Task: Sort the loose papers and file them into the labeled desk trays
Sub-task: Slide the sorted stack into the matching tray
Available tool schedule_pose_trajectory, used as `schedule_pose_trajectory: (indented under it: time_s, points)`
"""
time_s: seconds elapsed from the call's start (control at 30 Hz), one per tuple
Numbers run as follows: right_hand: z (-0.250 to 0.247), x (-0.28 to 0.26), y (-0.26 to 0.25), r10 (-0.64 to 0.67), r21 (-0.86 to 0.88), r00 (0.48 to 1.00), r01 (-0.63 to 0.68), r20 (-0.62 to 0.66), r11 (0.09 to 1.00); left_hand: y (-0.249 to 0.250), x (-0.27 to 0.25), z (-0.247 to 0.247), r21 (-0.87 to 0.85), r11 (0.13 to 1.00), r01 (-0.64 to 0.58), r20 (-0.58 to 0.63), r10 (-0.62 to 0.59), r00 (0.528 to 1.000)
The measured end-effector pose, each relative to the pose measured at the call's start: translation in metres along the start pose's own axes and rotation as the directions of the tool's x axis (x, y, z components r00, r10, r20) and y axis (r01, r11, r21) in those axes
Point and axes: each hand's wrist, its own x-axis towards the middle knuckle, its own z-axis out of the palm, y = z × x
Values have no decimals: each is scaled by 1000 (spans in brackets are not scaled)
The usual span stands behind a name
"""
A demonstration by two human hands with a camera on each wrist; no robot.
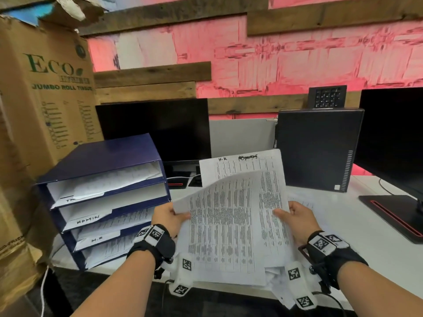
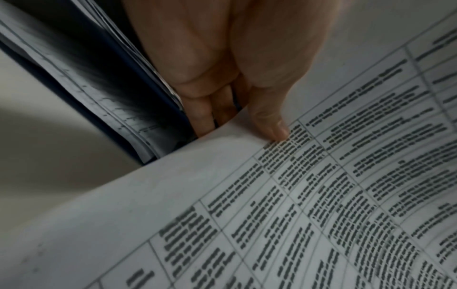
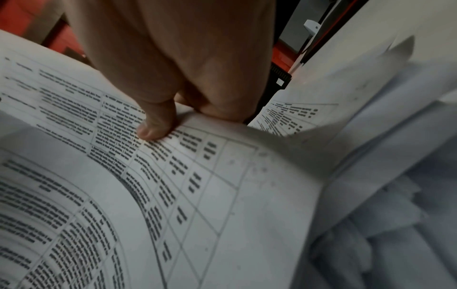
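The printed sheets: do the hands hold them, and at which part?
Yes. The left hand pinches the printed sheets at their left edge and the right hand at their right edge, each thumb on the printed face.

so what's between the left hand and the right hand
The head view shows the papers spanning the gap: the left hand pinches their left edge, the right hand their right edge.
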Motion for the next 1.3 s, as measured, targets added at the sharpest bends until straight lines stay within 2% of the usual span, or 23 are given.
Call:
schedule_pose_trajectory:
  time_s: [0.17,0.3,0.47,0.77,0.87,1.0,1.07,1.17,1.23,1.3]
  points:
    - [13,-5,-9,-17,-7,999,17,49,1000,-6,2,-11,-79,996,39,13,-38,999]
    - [21,-8,-10,-18,-49,995,23,98,999,-15,6,-15,-95,992,83,87,-75,993]
    - [40,-18,-15,44,-148,964,-5,261,989,-25,7,-30,146,985,92,21,-96,995]
    - [73,-24,-2,102,-157,942,-54,318,986,-49,-5,-80,351,903,247,-120,-218,968]
    - [85,-29,0,140,-258,895,-29,423,966,-60,-10,-97,364,875,318,-162,-277,947]
    - [100,-44,-3,205,-461,763,135,613,877,-75,-16,-116,337,868,365,-216,-306,927]
    - [110,-49,-2,187,-463,754,172,630,869,-81,-19,-127,306,878,367,-245,-300,922]
    - [127,-56,-1,178,-428,756,147,630,892,-87,-22,-145,304,867,396,-287,-313,906]
    - [137,-59,0,190,-432,745,143,639,890,-93,-23,-156,366,835,411,-275,-325,905]
    - [146,-60,2,199,-450,737,156,646,879,-100,-25,-166,481,767,424,-247,-345,906]
